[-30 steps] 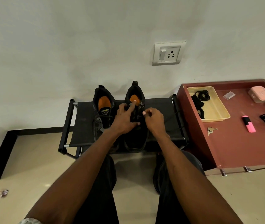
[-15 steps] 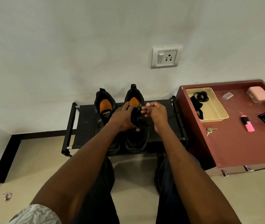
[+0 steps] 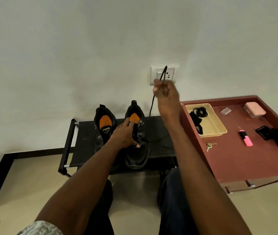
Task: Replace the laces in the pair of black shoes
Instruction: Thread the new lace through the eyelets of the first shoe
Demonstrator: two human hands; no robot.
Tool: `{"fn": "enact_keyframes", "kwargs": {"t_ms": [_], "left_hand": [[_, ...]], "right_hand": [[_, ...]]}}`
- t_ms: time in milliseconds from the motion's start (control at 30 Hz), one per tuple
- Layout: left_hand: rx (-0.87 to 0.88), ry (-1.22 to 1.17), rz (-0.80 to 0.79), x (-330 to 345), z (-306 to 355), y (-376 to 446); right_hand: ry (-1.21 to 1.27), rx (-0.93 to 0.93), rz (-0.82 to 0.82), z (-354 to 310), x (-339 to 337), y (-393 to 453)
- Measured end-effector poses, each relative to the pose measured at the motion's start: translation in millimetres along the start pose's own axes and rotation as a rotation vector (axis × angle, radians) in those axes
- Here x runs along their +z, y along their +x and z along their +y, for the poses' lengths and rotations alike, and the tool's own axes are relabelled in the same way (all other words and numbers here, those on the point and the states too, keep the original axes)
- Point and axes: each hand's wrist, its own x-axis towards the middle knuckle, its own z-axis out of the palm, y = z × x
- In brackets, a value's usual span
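— What's in the containers?

— I see a cream tray at 3 o'clock on the red desk, holding coiled black laces.

— And the shoes?

— Both stand on the black rack, long axes running 6 to 12, heels at 12. My left hand grips the right shoe beside the left shoe. My right hand is raised toward 1 o'clock, pinching a black lace that runs down to that shoe.
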Motion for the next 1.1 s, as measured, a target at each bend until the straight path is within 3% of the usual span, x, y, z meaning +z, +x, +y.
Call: {"fn": "enact_keyframes", "kwargs": {"t_ms": [167,300,400,533,700,833,1100], "left_hand": [[0.004,0.003,-0.006,0.9,0.6,-0.7],[-0.003,-0.006,-0.012,1.2,1.1,-2.5],[-0.007,-0.002,-0.012,0.9,-0.3,-3.3],[-0.016,-0.007,-0.010,1.7,-2.7,-4.4],[-0.028,-0.002,-0.018,1.5,0.6,-4.7],[-0.040,-0.008,-0.027,1.8,1.1,-4.7],[-0.039,0.024,-0.037,1.1,3.6,-2.0]], "right_hand": [[-0.800,0.165,-0.493,116.2,8.4,-31.9],[-1.055,0.196,-0.526,135.5,9.2,-40.0],[-0.989,0.264,-0.459,135.2,8.7,-38.2],[-0.458,0.400,-0.238,119.7,9.8,-32.5],[-0.121,0.237,0.006,37.3,7.2,9.5],[-0.117,0.087,-0.012,-14.2,3.7,28.0],[-0.126,-0.002,-0.046,-23.1,10.4,20.8]]}}
